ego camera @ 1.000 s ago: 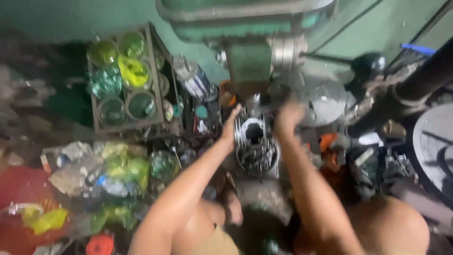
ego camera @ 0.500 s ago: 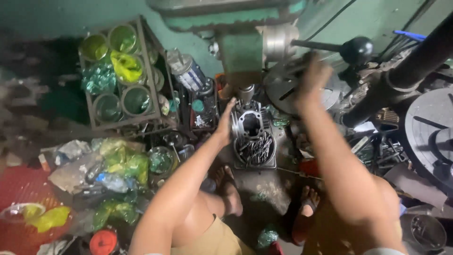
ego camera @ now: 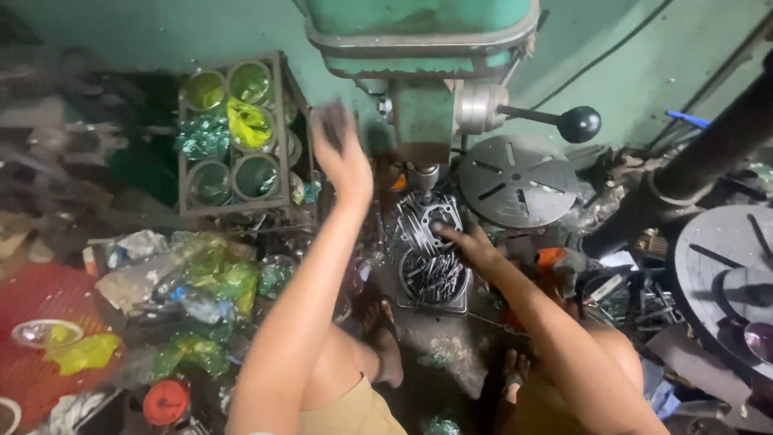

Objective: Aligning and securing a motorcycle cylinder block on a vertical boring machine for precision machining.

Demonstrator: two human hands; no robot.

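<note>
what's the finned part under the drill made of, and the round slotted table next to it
Finned cylinder part: likely cast aluminium, going by its dull silver-grey, thin cooling fins; the right hand rests on it. Round slotted table: probably cast iron or steel, with a flat, matte grey machined face.

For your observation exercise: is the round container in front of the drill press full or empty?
Partly full. The round container holds a heap of thin metal bits; the right hand rests at its rim.
</note>
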